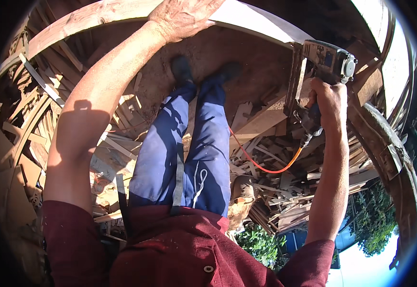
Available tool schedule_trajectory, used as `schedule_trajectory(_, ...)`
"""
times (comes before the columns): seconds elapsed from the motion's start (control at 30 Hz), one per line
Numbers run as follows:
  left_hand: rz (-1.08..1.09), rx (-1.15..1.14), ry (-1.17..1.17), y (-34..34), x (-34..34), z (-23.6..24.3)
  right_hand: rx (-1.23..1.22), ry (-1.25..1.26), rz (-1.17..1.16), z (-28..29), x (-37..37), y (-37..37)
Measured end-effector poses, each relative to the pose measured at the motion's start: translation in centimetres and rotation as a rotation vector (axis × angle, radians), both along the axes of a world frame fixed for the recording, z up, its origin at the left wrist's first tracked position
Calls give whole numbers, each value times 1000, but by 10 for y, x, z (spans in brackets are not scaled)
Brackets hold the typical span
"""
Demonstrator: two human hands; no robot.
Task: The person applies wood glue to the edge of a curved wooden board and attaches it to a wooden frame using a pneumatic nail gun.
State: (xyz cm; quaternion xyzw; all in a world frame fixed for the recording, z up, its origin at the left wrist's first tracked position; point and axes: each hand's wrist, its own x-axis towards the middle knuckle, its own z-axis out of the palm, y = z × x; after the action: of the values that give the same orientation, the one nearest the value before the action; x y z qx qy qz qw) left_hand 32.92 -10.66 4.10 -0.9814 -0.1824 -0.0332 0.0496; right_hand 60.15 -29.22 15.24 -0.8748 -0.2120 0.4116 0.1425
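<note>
A long wooden board (261, 19) runs across the top of the view, bent by the lens. My left hand (182, 20) lies on it with the palm down, its fingertips partly beyond the upper edge. On the right, my right hand (332, 98) grips the handle of a dark air nail gun (325, 58). The gun's head is close to the board's right end, and I cannot tell if they touch. Its long magazine (295, 79) stands on the left of the handle. An orange air hose (266, 170) leads from the handle's base toward my legs.
Scrap wood (31, 124) is heaped at the left, and more offcuts (290, 191) lie at the right behind a thick beam (261, 117). My dark shoes (182, 69) stand on brown ground between them. A weathered timber (395, 162) rises at the far right, near green plants (373, 215).
</note>
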Motion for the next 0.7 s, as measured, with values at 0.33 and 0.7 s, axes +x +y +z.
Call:
schedule_trajectory(0.33, 13, -699, 164, 54, 22, 7, 47, 66, -62, -1, -6, -5)
schedule_trajectory(0.7, -16, -782, 208, 56, 35, -1, 75, 97, -177, -4, 1, -8)
